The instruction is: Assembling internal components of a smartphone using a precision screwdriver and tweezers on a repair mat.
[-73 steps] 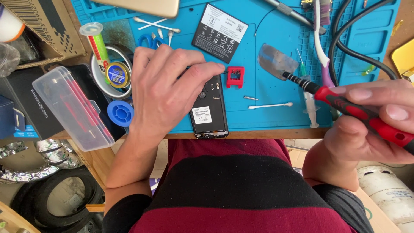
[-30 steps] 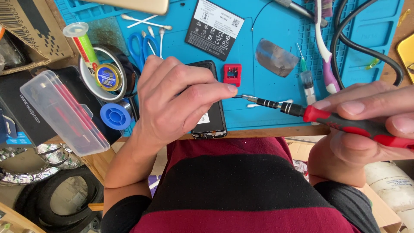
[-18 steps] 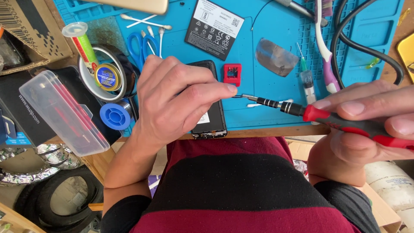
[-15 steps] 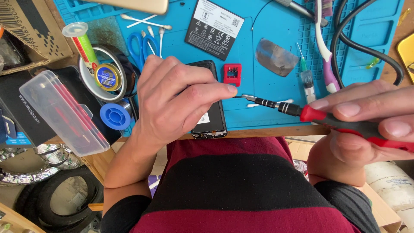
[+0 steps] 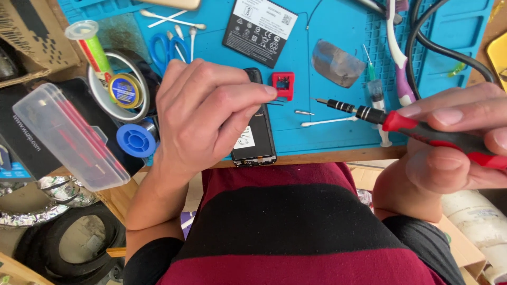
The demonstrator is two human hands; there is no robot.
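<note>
Two hands were at work over the blue mat (image 5: 327, 134). Left hand (image 5: 206, 113) lay palm-down on the opened black phone (image 5: 257, 138), fingers curled, fingertips pinched near the small red block (image 5: 283, 84); whether they held anything could not be told. Right hand (image 5: 457, 142) gripped the red-handled screwdriver (image 5: 401, 122), tip pointing left above the mat, just short of the phone.

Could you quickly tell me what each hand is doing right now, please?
Left hand: resting on the opened phone, fingers curled.
Right hand: closed around the red-handled screwdriver.
</note>
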